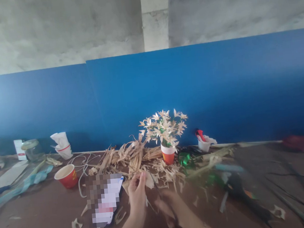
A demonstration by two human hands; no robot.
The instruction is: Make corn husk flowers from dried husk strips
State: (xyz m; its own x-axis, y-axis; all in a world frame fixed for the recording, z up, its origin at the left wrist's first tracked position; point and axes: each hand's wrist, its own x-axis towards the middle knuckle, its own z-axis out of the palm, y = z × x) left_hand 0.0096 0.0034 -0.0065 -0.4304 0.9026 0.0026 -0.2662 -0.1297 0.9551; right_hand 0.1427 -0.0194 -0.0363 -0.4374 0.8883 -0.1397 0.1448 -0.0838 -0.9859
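Note:
My left hand pinches a small pale piece of dried corn husk between thumb and fingers. Close beside it, my right hand is smeared by motion. It is closed around scissors, whose thin dark blade reaches up to the husk piece. Just beyond both hands, husk scraps lie strewn over the brown table. Behind them stands a red and white paper cup holding a bunch of cream husk flowers with green stems. A heap of long dried husks lies left of that cup.
A phone lies left of my hands, with a red paper cup and white cable beyond. A glue gun, blurred, lies to the right. Along the blue partition stand a glass jar and a white cup.

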